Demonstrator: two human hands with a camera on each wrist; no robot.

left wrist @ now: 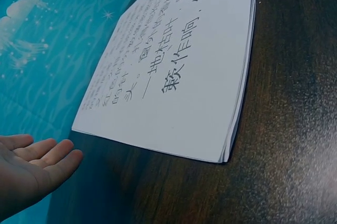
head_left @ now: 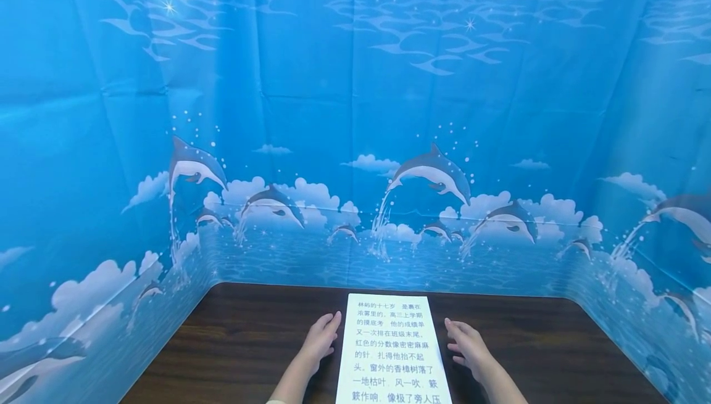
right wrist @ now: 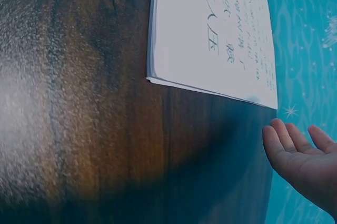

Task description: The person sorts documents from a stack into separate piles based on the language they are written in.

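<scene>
The paper stack point(head_left: 391, 350) lies on the brown counter point(head_left: 239, 330), between the left hand point(head_left: 321, 339) and the right hand point(head_left: 469, 345), both loose and holding nothing. It looks light and bendy, so pinching both side edges should work best.

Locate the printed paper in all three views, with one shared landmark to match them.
Head: printed paper, bottom centre, between left hand and right hand, cut by lower edge.
Left wrist: printed paper, upper centre, cut by top edge.
Right wrist: printed paper, top, slightly right of centre, cut by top edge.
Shared landmark: blue backdrop, beyond the paper's far edge.
</scene>
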